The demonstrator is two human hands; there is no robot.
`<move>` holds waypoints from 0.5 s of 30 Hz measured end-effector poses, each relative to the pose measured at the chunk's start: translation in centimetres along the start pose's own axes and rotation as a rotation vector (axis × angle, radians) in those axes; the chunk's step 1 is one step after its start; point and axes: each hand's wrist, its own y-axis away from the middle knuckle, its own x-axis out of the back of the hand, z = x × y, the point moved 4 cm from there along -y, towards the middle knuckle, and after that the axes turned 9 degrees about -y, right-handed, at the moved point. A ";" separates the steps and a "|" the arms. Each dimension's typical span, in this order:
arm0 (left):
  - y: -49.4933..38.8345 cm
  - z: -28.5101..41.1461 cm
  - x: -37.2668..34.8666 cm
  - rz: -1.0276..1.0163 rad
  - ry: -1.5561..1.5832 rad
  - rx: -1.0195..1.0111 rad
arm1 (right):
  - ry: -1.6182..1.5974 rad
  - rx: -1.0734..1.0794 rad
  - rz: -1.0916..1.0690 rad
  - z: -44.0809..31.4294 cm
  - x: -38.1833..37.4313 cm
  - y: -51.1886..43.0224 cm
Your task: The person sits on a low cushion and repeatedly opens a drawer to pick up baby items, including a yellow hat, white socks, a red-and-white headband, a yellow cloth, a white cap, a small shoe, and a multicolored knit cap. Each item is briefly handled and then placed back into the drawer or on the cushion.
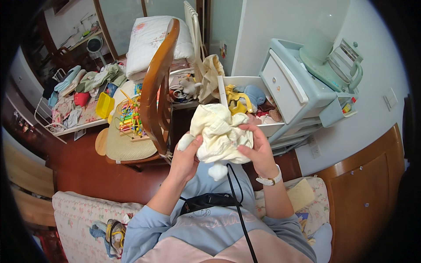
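Observation:
A crumpled cream-coloured cloth item [218, 131], thin and gathered, is held up above my lap between both hands. My left hand [186, 156] grips its left side, thumb on top. On the right, my right hand [260, 149] holds the other edge with thumb and fingers; a white-strapped watch [271, 179] is on that wrist. Two rounded, stuffed-looking ends stick out, one at the left [185, 142] and one below [217, 171]. Just beyond my right hand, an open white drawer [271, 129] contains a yellow knitted item [237, 102], a blue soft item [255, 94] and other clothing.
A wooden chair [160, 82] stands at front left with a bead-maze toy [130, 118] on its seat. Behind it, a bed [59, 131] bears piled clothes and a yellow basket [104, 105]. An electric kettle [345, 65] sits on the drawer unit [296, 69]. A floral mattress [79, 217] extends beside me.

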 end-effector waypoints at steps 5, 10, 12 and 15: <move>-0.2 0.1 1.9 0.102 0.126 0.040 | 0.343 -0.057 -0.117 1.4 -0.5 1.0; 0.0 0.2 2.3 0.126 0.018 -0.003 | 0.503 0.116 0.038 1.9 -0.2 0.1; 0.0 0.5 2.5 0.167 -0.098 -0.090 | 0.156 0.032 0.109 1.9 0.4 -0.1; -0.2 0.3 2.9 0.174 -0.134 -0.091 | -0.223 -0.162 0.041 1.9 0.1 0.1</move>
